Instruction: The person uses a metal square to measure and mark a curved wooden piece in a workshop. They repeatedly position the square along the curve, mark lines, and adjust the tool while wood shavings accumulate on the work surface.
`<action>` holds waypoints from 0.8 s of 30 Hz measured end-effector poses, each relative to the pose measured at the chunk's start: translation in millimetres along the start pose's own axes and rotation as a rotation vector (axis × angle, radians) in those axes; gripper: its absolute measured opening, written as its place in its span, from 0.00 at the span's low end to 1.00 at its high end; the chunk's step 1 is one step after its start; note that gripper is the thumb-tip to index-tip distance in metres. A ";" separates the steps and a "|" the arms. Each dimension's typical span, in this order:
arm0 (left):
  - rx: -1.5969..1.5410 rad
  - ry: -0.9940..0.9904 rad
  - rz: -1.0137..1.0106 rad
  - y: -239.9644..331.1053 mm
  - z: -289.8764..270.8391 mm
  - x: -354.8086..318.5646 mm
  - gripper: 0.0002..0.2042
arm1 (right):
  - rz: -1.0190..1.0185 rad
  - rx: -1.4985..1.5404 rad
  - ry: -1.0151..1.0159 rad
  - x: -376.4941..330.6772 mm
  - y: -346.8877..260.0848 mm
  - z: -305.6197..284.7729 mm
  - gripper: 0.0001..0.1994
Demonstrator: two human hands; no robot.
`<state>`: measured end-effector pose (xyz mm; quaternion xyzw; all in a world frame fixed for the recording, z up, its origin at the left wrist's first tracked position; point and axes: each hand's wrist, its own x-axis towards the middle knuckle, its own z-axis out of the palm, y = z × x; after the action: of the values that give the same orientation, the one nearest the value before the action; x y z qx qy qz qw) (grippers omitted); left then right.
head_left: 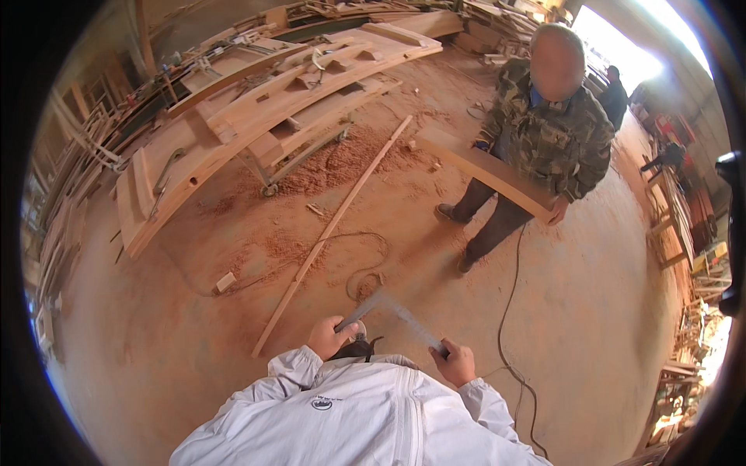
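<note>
My left hand (326, 337) is closed round the near end of a flat grey metal blade (359, 314) that points forward and right. In my right hand (457, 363) is the dark handle of a thin grey blade (412, 321), which slants forward and left. The two blades meet or cross at their far ends, in front of my waist; blur hides whether they are joined. Both are held above the floor. Beyond my hands, a long thin wooden strip (332, 225) lies on the floor, left of the blades.
Ahead right, a person in a camouflage jacket (544, 128) holds a wooden board (486, 172). A long workbench of timber (256, 116) stands at the far left. Cables (509, 342) trail over the dusty floor. Sawdust (318, 171) and a wood offcut (225, 282) lie about.
</note>
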<state>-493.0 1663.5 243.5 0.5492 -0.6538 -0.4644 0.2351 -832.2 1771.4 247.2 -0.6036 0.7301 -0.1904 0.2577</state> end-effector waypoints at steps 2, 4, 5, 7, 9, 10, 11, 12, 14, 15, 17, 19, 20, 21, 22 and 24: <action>-0.109 -0.165 -0.069 7.9 -7.5 36.2 0.23 | -0.008 0.024 0.056 23.7 0.0 -10.9 0.15; -0.261 -0.316 -0.078 21.7 -15.3 68.0 0.22 | -0.026 0.052 0.130 40.5 5.8 -15.6 0.16; -0.330 -0.393 -0.117 13.6 -13.3 84.8 0.19 | -0.007 0.063 0.131 47.8 5.5 -17.8 0.16; -0.422 -0.463 -0.112 9.6 -1.1 109.7 0.17 | 0.024 0.088 0.137 58.0 5.4 -22.0 0.16; -0.450 -0.491 -0.111 26.7 4.3 130.6 0.15 | 0.028 0.115 0.149 70.2 13.3 -18.4 0.17; -0.399 -0.486 -0.101 30.3 7.8 139.4 0.15 | 0.034 0.124 0.153 73.1 19.0 -18.0 0.17; -0.349 -0.481 -0.092 30.9 12.1 148.2 0.15 | 0.056 0.092 0.128 78.1 24.2 -17.0 0.16; -0.300 -0.475 -0.085 29.9 18.1 156.6 0.15 | 0.075 0.116 0.102 82.1 30.2 -18.0 0.16; -0.259 -0.416 -0.025 31.6 35.1 171.3 0.16 | 0.124 0.165 0.062 87.1 42.7 -24.9 0.17; -0.282 -0.389 -0.005 32.5 42.2 177.7 0.17 | 0.093 0.184 0.051 96.1 49.9 -26.4 0.18; -0.247 -0.358 -0.005 48.3 58.6 184.7 0.18 | 0.082 0.220 0.047 105.1 68.4 -31.3 0.18; -0.135 -0.328 -0.060 66.8 62.0 190.4 0.19 | 0.063 0.213 -0.030 120.7 77.9 -45.9 0.19; -0.140 -0.335 -0.053 79.2 63.8 192.8 0.20 | 0.090 0.241 -0.094 126.1 75.8 -57.8 0.19; -0.141 -0.341 -0.041 94.4 63.7 196.2 0.20 | 0.097 0.265 -0.088 131.4 77.7 -65.1 0.20; -0.146 -0.344 -0.029 102.0 66.6 200.3 0.21 | 0.102 0.286 -0.084 133.4 81.3 -70.8 0.20; -0.229 -0.398 -0.062 102.5 77.4 207.5 0.22 | 0.099 0.306 -0.060 129.0 92.8 -74.8 0.20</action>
<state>-666.9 1492.7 254.7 0.4365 -0.6131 -0.6416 0.1480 -968.2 1661.1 233.1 -0.5259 0.7134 -0.2683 0.3775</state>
